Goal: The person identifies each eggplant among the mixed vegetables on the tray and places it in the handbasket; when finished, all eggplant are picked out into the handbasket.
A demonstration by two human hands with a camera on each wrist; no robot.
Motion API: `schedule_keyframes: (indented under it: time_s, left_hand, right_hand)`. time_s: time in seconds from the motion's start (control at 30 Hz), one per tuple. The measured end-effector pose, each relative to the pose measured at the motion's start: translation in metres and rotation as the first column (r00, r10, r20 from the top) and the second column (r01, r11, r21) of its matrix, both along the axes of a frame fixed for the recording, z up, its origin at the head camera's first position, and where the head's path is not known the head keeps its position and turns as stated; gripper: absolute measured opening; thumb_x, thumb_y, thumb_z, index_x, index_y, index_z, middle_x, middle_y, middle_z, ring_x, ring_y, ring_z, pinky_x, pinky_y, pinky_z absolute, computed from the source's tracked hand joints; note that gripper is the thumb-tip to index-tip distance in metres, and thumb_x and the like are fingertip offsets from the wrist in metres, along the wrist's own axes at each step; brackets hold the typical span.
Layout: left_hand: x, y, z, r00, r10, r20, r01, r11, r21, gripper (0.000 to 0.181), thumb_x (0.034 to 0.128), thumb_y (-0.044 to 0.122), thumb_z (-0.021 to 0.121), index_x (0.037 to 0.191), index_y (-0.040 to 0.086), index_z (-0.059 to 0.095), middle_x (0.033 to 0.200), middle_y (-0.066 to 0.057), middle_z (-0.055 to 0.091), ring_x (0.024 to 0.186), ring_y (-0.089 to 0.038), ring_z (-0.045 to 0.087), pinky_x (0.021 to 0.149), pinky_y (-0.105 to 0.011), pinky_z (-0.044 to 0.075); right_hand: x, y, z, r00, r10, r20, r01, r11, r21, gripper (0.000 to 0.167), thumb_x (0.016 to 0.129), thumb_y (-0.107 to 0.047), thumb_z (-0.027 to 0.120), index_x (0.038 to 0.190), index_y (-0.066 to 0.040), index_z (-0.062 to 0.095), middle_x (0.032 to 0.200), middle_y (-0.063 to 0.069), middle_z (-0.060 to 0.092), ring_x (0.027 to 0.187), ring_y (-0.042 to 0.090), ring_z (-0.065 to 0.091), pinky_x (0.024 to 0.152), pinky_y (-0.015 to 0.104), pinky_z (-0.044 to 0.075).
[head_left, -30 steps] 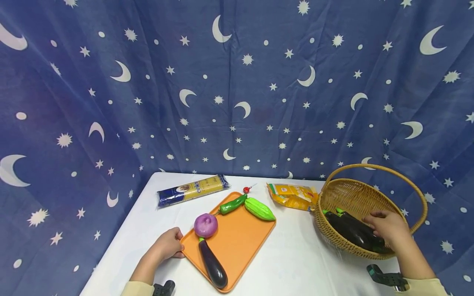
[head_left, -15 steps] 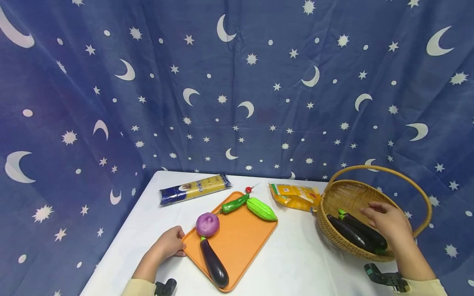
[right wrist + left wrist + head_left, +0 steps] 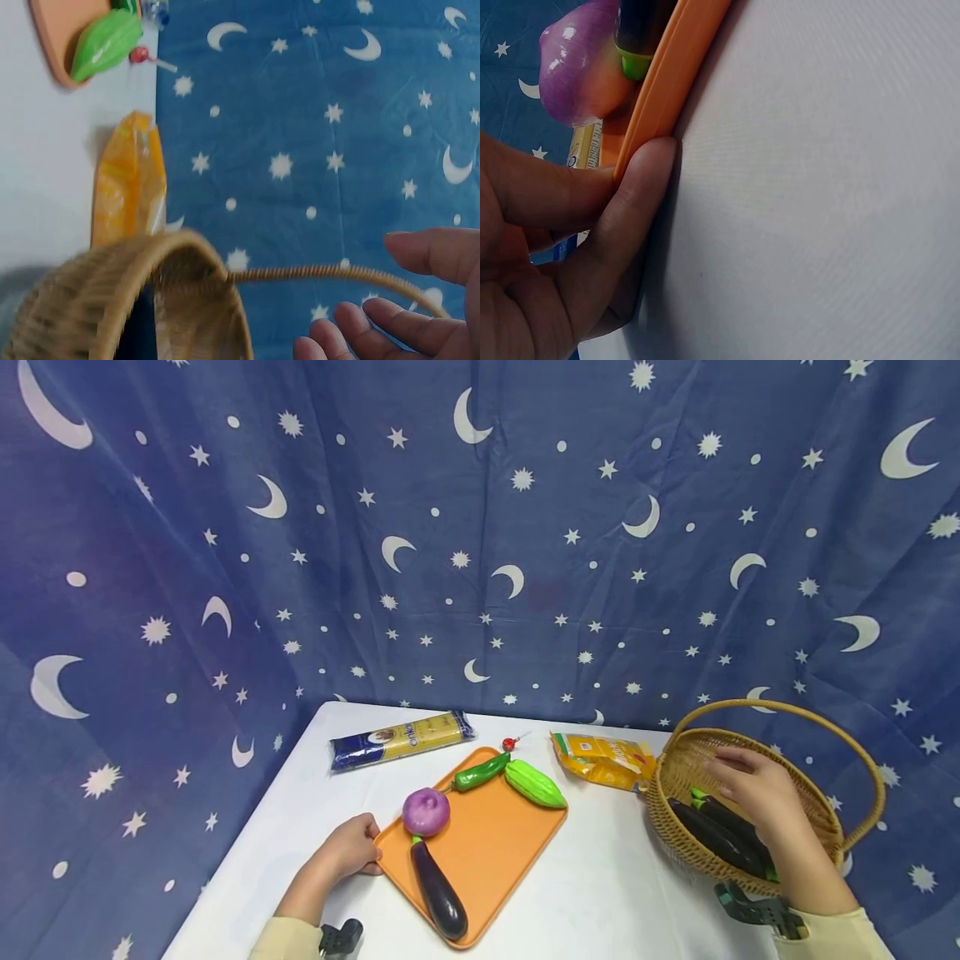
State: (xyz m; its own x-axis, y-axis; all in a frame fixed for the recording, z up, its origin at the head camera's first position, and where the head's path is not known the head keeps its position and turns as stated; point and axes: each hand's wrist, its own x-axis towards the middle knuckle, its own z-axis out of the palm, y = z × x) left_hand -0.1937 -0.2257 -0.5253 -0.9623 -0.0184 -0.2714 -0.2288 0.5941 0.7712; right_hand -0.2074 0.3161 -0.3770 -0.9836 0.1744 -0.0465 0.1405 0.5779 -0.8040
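My left hand [image 3: 349,846] pinches the left corner of an orange tray [image 3: 495,860]; the left wrist view shows thumb and finger on its rim [image 3: 651,112]. On the tray lie a purple onion [image 3: 426,812], an eggplant [image 3: 438,893], a green pepper [image 3: 482,772] and a light green ridged vegetable [image 3: 536,783]. At the right, my right hand [image 3: 765,789] is over a wicker basket [image 3: 660,822] with an arched handle, its fingers loosely spread and holding nothing. Dark eggplants [image 3: 716,837] lie inside the basket, partly hidden by the hand and forearm.
A blue and yellow pasta packet [image 3: 401,741] lies at the back left. Behind the tray is a small red lollipop [image 3: 509,744]. An orange and yellow bag [image 3: 603,760] touches or nearly touches the basket's left side. A blue starry curtain [image 3: 450,527] hangs behind the white table.
My right hand has come up off the eggplants in the basket and shifted left, with nothing in it. My left hand keeps its hold on the tray. The head view has turned slightly left.
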Motion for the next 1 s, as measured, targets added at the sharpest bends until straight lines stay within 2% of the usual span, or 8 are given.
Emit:
schedule_keyframes:
  time_s: [0.1, 0.3, 0.37, 0.53, 0.73, 1.0]
  left_hand:
    - [-0.001, 0.000, 0.001, 1.000, 0.002, -0.001, -0.002, 1.000, -0.003, 0.018, 0.0800, -0.010, 0.063, 0.091, 0.000, 0.054, 0.080, -0.011, 0.055, 0.061, -0.017, 0.061, 0.055, -0.027, 0.058]
    - [-0.002, 0.001, 0.001, 1.000, -0.001, 0.003, 0.001, 1.000, 0.004, 0.017, 0.0811, -0.010, 0.063, 0.092, 0.000, 0.054, 0.081, -0.011, 0.055, 0.061, -0.017, 0.061, 0.055, -0.027, 0.058]
    - [-0.002, 0.001, 0.001, 1.000, 0.001, 0.007, -0.001, 1.000, 0.008, 0.017, 0.0813, -0.011, 0.063, 0.092, 0.000, 0.054, 0.081, -0.011, 0.055, 0.060, -0.016, 0.061, 0.055, -0.027, 0.058]
    - [-0.001, 0.000, 0.001, 1.000, 0.005, 0.014, -0.005, 1.000, 0.017, 0.018, 0.0809, -0.011, 0.062, 0.091, 0.000, 0.054, 0.081, -0.012, 0.055, 0.060, -0.017, 0.061, 0.054, -0.026, 0.058]
    - [-0.001, -0.002, 0.001, 1.000, 0.017, 0.013, -0.017, 1.000, 0.012, 0.018, 0.0804, -0.011, 0.063, 0.091, 0.000, 0.054, 0.082, -0.012, 0.055, 0.061, -0.017, 0.061, 0.054, -0.026, 0.058]
    - [-0.002, -0.001, -0.001, 1.000, 0.011, 0.026, -0.011, 1.000, -0.002, 0.018, 0.0812, -0.010, 0.064, 0.092, 0.001, 0.055, 0.082, -0.012, 0.056, 0.061, -0.017, 0.062, 0.055, -0.026, 0.058]
  right_hand:
    - [-0.004, -0.012, 0.001, 0.999, 0.044, -0.021, -0.044, 0.999, -0.009, 0.073, 0.100, -0.044, 0.057, 0.148, 0.008, 0.037, 0.140, 0.029, 0.048, 0.119, 0.037, 0.057, 0.086, 0.034, 0.059]
    - [-0.011, -0.038, 0.002, 0.994, 0.105, -0.021, -0.105, 0.993, -0.045, 0.072, 0.100, -0.042, 0.059, 0.148, 0.007, 0.037, 0.141, 0.029, 0.048, 0.127, 0.043, 0.051, 0.103, 0.054, 0.048]
    - [-0.014, -0.047, 0.001, 0.994, 0.107, -0.015, -0.108, 0.992, -0.062, 0.073, 0.099, -0.041, 0.061, 0.149, 0.007, 0.037, 0.141, 0.028, 0.048, 0.128, 0.044, 0.049, 0.105, 0.056, 0.045]
    - [-0.018, -0.065, 0.004, 0.994, 0.113, -0.009, -0.113, 0.990, -0.086, 0.066, 0.100, -0.034, 0.062, 0.147, 0.006, 0.040, 0.138, 0.027, 0.052, 0.126, 0.041, 0.053, 0.105, 0.054, 0.046]
    - [-0.020, -0.083, 0.009, 0.991, 0.135, 0.006, -0.133, 0.984, -0.118, 0.067, 0.097, -0.036, 0.065, 0.146, 0.003, 0.043, 0.138, 0.025, 0.053, 0.123, 0.037, 0.055, 0.103, 0.050, 0.050]
    - [-0.027, -0.104, 0.004, 0.984, 0.174, 0.026, -0.166, 0.966, -0.199, 0.066, 0.096, -0.034, 0.067, 0.146, 0.001, 0.043, 0.138, 0.022, 0.052, 0.125, 0.037, 0.054, 0.100, 0.044, 0.053]
